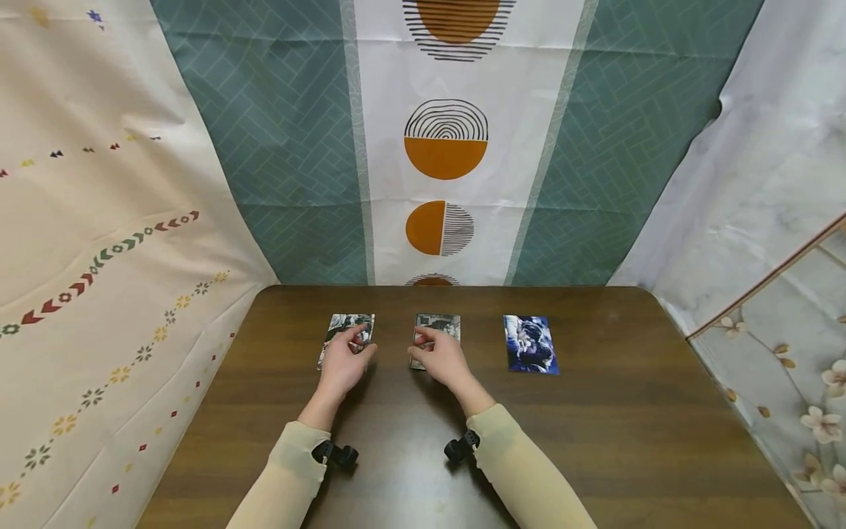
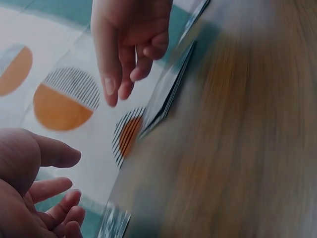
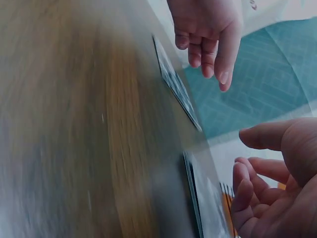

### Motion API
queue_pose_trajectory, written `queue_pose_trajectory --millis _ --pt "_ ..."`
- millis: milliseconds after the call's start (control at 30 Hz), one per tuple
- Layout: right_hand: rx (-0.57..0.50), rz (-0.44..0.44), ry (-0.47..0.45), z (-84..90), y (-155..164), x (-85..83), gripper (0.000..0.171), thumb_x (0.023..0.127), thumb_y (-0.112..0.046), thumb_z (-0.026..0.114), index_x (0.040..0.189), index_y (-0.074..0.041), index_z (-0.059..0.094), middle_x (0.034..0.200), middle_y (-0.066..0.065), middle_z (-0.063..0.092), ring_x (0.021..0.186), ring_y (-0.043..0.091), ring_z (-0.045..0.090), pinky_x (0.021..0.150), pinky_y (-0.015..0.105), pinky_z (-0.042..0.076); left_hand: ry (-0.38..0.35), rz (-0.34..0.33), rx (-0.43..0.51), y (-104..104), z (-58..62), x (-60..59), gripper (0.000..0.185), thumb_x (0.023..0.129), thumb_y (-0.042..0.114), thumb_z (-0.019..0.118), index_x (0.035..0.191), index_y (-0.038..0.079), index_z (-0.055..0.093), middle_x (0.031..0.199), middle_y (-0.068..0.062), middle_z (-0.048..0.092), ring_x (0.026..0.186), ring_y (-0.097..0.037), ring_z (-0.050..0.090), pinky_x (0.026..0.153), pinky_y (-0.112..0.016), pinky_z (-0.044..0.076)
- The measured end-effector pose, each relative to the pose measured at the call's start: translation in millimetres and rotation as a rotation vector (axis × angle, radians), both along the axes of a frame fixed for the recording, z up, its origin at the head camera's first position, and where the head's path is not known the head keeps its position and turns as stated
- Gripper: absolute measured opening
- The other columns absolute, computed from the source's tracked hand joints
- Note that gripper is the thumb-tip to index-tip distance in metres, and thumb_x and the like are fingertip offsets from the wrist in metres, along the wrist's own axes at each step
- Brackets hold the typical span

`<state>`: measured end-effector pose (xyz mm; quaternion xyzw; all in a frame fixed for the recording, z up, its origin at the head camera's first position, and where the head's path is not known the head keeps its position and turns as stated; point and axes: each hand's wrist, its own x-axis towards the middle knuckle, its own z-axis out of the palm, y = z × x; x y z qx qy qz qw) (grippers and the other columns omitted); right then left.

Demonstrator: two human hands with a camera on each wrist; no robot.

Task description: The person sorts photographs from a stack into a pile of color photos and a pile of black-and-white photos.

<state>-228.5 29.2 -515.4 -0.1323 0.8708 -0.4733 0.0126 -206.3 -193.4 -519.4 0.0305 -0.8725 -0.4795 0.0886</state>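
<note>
Three photo cards lie in a row across the middle of the dark wooden table (image 1: 595, 441), near its far edge. The left hand (image 1: 344, 364) hovers over the black-and-white card on the left (image 1: 350, 323), fingers loosely curved and gripping nothing; from the wrist views its fingertips appear just above the card rather than pressing it, though the blur makes contact hard to judge. The right hand (image 1: 444, 358) sits the same way over the middle black-and-white card (image 1: 439, 325), relaxed and open, holding nothing. In the left wrist view the middle card seems to be a small stack (image 2: 171, 89) seen edge-on. To the right of centre, well apart from both hands, lies a blue-toned card (image 1: 530, 344), flat and untouched. Both forearms wear cream sleeves (image 1: 522, 470) with small black camera mounts (image 1: 460, 448) at the wrists. Behind the table, in the upper centre of the frame, hangs a teal and white cloth with orange half-circles (image 1: 446, 139).
</note>
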Motion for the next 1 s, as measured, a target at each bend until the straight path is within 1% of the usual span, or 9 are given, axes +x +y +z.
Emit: queue_pose_trajectory --millis 167,233,333,433,533,633,800,933,1000 --pt "-0.001 -0.040 -0.016 -1.9 21.1 -0.8 0.048 0.097 -0.017 0.079 0.142 -0.002 0.068 0.111 0.008 0.076 0.095 0.025 0.071 0.081 0.042 0.057 -0.009 -0.064 0.023 27.0 -2.1 -3.8 0.050 0.096 0.010 0.077 0.144 -0.002 0.065 0.107 -0.015 0.063 0.095 -0.029 0.059 0.085 -0.045 0.047" --pt "-0.005 -0.052 -0.029 -2.6 28.5 -0.5 0.049 0.097 -0.018 0.078 0.143 -0.003 0.068 0.113 0.009 0.076 0.098 0.027 0.072 0.082 0.043 0.058 -0.018 -0.082 0.020 36.6 -3.8 -4.9 0.050 0.096 0.010 0.077 0.143 -0.001 0.065 0.106 -0.013 0.064 0.094 -0.027 0.059 0.085 -0.045 0.048" --pt "-0.008 -0.079 -0.044 -4.0 39.1 -0.3 0.050 0.097 -0.018 0.078 0.144 -0.002 0.067 0.115 0.010 0.076 0.101 0.029 0.072 0.082 0.045 0.058 -0.026 -0.121 0.011 49.5 -4.8 -6.7 0.051 0.095 0.011 0.077 0.142 -0.003 0.065 0.106 -0.013 0.065 0.093 -0.026 0.058 0.083 -0.043 0.047" --pt "-0.011 -0.105 -0.056 -6.2 49.0 -0.5 0.052 0.097 -0.018 0.078 0.145 -0.002 0.066 0.116 0.012 0.076 0.102 0.029 0.072 0.082 0.045 0.058 -0.043 -0.146 -0.010 60.3 -4.6 -8.0 0.054 0.094 0.013 0.078 0.144 -0.004 0.064 0.106 -0.014 0.064 0.091 -0.025 0.056 0.081 -0.042 0.047" --pt "-0.005 -0.124 -0.062 -8.5 56.5 -1.0 0.054 0.096 -0.019 0.078 0.145 0.000 0.065 0.118 0.014 0.076 0.101 0.030 0.073 0.082 0.046 0.058 -0.045 -0.140 -0.048 67.5 -5.9 -10.4 0.056 0.094 0.014 0.079 0.144 -0.003 0.064 0.105 -0.013 0.063 0.091 -0.026 0.055 0.082 -0.044 0.047" --pt "-0.002 -0.143 -0.074 -9.9 61.2 -0.9 0.055 0.096 -0.019 0.079 0.145 0.001 0.064 0.120 0.015 0.075 0.102 0.031 0.072 0.084 0.047 0.058 -0.044 -0.127 -0.087 71.1 -8.9 -12.9 0.056 0.093 0.015 0.080 0.144 -0.004 0.064 0.104 -0.012 0.063 0.094 -0.027 0.057 0.086 -0.046 0.048" --pt "0.002 -0.171 -0.086 -12.4 66.4 0.7 0.056 0.095 -0.019 0.079 0.145 0.002 0.064 0.121 0.015 0.075 0.104 0.031 0.072 0.089 0.049 0.057 -0.054 -0.110 -0.121 74.4 -14.3 -14.9 0.056 0.092 0.016 0.080 0.141 -0.005 0.065 0.104 -0.013 0.064 0.098 -0.030 0.060 0.092 -0.049 0.050" --pt "-0.004 -0.190 -0.079 -15.6 69.6 2.0 0.055 0.093 -0.019 0.081 0.142 0.003 0.066 0.119 0.016 0.075 0.102 0.030 0.072 0.092 0.049 0.056 -0.057 -0.117 -0.146 76.5 -16.3 -14.5 0.056 0.091 0.018 0.080 0.140 -0.006 0.067 0.103 -0.013 0.065 0.097 -0.030 0.060 0.091 -0.049 0.050" --pt "0.002 -0.189 -0.073 -17.9 70.5 2.6 0.055 0.092 -0.018 0.082 0.140 0.004 0.067 0.118 0.016 0.075 0.100 0.029 0.072 0.091 0.048 0.056 -0.059 -0.117 -0.161 77.5 -16.8 -14.0 0.056 0.091 0.018 0.080 0.139 -0.006 0.067 0.102 -0.013 0.065 0.096 -0.029 0.060 0.089 -0.049 0.050"
